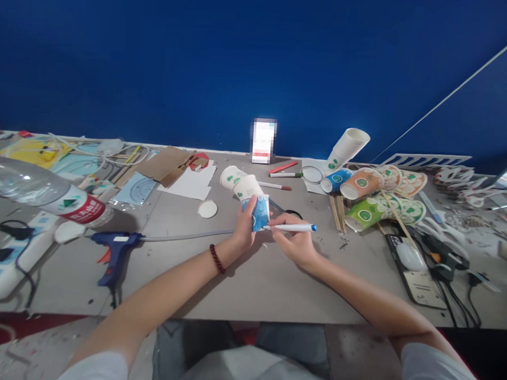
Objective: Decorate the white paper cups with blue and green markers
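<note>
My left hand (pixel 246 223) is wrapped round a blue-and-white paper cup (pixel 261 212), tilted above the table. My right hand (pixel 295 240) grips a white marker with a blue end (pixel 298 227); its tip is at the lower part of the cup, and I cannot tell whether it touches. White paper cups with green print (pixel 248 186) lie just behind the blue one; whether they are joined to it is unclear. Left of them a small white paper disc (pixel 207 209) rests on the table. Beyond my hands lie a brown-tipped marker (pixel 274 186) and a green-capped marker (pixel 286 174).
On the left are a large water bottle (pixel 66 197), a blue glue gun (pixel 118 251) and a power strip (pixel 16 257). To the right stand stacked white cups (pixel 347 149), near coloured cups (pixel 362 184) and a phone (pixel 422 287). A blurred screen (pixel 263 139) leans against the blue wall.
</note>
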Tool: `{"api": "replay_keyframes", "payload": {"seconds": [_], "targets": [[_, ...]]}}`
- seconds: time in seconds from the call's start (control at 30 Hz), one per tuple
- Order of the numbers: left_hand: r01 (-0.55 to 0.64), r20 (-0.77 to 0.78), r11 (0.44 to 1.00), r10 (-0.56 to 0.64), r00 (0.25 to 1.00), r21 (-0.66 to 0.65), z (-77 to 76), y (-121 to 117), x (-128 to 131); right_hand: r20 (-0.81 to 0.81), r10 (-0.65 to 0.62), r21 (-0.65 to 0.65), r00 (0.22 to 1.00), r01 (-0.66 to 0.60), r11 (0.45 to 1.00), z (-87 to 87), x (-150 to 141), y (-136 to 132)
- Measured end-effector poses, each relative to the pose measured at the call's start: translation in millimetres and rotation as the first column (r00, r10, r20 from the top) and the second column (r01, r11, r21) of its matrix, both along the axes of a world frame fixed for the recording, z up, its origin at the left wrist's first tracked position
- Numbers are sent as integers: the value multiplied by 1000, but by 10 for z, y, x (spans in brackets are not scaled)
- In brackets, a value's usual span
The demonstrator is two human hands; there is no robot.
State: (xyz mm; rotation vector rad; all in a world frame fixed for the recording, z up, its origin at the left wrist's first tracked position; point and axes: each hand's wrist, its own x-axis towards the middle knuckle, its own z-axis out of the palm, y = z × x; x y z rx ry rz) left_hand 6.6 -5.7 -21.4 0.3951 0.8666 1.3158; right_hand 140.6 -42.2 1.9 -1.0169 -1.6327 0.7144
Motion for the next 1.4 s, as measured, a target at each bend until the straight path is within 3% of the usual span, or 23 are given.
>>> {"api": "replay_keyframes", "payload": {"seconds": [0.33,0.53,0.73,0.97,1.4], "targets": [[-21,-52,1000,22,998,11,11,-2,12,-37,-36,-80,999,33,996,-15,4,11],[-19,-75,1000,19,997,-5,49,-18,4,9,13,-20,1000,-13,1000,-28,-22,-32],[-32,-61,999,32,998,5,46,-21,6,44,-31,68,999,28,997,-42,20,12],[-35,-68,999,35,997,1,39,-16,11,-25,-31,-53,999,29,998,-40,-1,1],[-35,-45,999,34,998,-11,36,-29,23,32,3,38,999,-4,999,-36,-28,-39]]}}
